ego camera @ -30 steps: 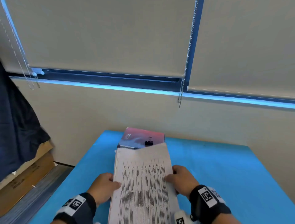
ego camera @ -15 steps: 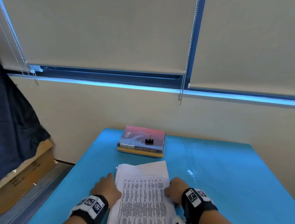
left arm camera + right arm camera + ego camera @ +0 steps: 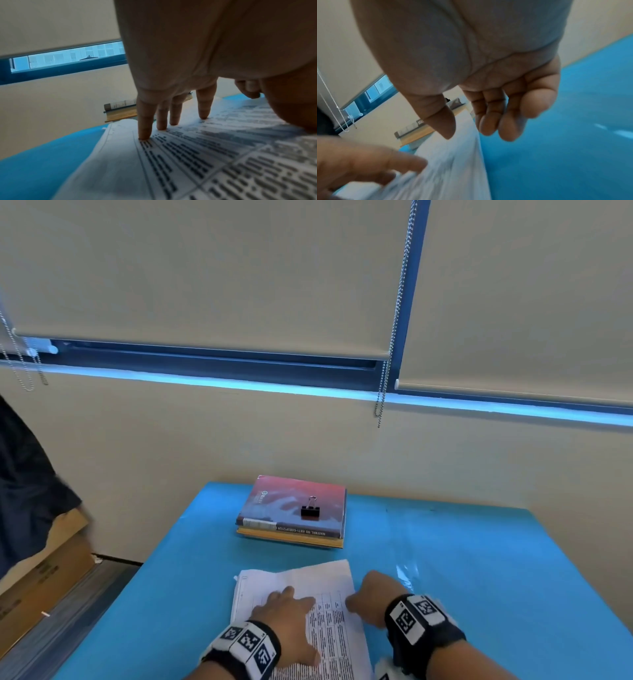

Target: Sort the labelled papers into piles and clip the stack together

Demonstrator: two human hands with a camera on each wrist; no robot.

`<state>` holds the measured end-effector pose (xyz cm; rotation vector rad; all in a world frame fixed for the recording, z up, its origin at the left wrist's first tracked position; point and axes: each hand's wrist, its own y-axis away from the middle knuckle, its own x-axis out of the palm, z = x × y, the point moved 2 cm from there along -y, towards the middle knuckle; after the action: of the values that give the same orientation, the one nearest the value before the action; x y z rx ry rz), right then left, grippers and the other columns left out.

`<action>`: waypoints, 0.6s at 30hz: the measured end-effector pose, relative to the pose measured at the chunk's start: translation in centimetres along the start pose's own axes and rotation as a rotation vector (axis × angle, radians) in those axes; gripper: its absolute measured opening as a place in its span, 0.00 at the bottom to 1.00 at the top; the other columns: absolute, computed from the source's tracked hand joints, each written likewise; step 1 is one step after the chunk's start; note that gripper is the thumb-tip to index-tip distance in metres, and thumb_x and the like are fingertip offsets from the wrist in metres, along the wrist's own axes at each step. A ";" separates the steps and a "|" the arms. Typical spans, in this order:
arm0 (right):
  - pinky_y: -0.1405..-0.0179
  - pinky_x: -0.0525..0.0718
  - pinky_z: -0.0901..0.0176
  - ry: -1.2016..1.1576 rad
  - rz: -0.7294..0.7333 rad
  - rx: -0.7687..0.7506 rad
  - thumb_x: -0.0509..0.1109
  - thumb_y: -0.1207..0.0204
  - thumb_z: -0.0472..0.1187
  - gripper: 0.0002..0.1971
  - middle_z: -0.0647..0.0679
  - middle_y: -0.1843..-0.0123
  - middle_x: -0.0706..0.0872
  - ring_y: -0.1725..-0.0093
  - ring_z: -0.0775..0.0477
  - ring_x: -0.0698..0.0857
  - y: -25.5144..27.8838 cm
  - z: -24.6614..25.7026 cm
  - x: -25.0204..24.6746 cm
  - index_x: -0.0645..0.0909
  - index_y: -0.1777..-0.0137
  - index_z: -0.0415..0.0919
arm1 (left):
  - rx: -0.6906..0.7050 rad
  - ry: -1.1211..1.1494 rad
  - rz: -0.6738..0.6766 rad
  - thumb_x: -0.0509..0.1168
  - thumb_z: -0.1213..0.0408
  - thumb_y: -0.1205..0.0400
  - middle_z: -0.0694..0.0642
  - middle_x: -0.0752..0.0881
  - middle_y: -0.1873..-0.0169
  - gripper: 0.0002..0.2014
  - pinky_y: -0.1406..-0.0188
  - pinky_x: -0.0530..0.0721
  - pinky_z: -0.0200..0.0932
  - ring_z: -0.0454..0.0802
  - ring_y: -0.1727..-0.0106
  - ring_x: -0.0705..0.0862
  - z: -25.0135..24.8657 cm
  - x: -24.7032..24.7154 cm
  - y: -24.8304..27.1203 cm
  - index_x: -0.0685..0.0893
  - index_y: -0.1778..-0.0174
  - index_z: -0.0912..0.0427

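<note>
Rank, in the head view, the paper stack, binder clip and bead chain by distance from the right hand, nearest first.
1. Paper stack: beside the right hand, on its left.
2. Binder clip: farther back, standing on the books.
3. Bead chain: farthest, hanging at the window.

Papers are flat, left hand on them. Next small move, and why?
Probably reach the right hand forward for the binder clip on the top book. The left hand presses the paper stack flat with straight fingers, while the right hand sits at the stack's right edge, loosely curled and holding nothing. The stack shows no clip.
</note>
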<state>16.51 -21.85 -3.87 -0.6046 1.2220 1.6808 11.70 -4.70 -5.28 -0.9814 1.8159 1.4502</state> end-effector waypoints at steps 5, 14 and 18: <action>0.65 0.76 0.59 0.042 -0.130 -0.110 0.64 0.26 0.46 0.07 0.49 0.61 0.80 0.57 0.43 0.81 -3.8 4.1 -3.0 0.75 0.59 0.42 | 0.011 0.014 0.049 0.71 0.43 0.27 0.56 0.48 0.15 0.45 0.20 0.59 0.66 0.60 0.15 0.48 0.2 0.3 -1.4 0.54 0.17 0.41; 0.47 0.80 0.49 0.004 -0.332 -0.142 0.62 0.28 0.60 0.31 0.40 0.35 0.79 0.38 0.36 0.82 -11.5 10.9 -3.5 0.74 0.32 0.38 | 0.024 -0.007 0.045 0.66 0.52 0.21 0.57 0.50 0.16 0.33 0.22 0.60 0.68 0.62 0.16 0.50 1.0 1.0 -3.3 0.59 0.21 0.39; 0.52 0.78 0.49 0.135 -0.328 -0.126 0.58 0.27 0.61 0.29 0.40 0.38 0.77 0.39 0.37 0.79 -13.6 11.1 -2.9 0.77 0.34 0.40 | -0.008 -0.002 -0.006 0.61 0.46 0.18 0.52 0.54 0.17 0.27 0.23 0.62 0.65 0.58 0.17 0.53 0.8 1.2 -3.4 0.61 0.24 0.35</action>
<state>31.38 -11.98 -3.41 -0.9551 1.0484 1.4640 13.91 -4.55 -8.25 -0.9881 1.8056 1.4553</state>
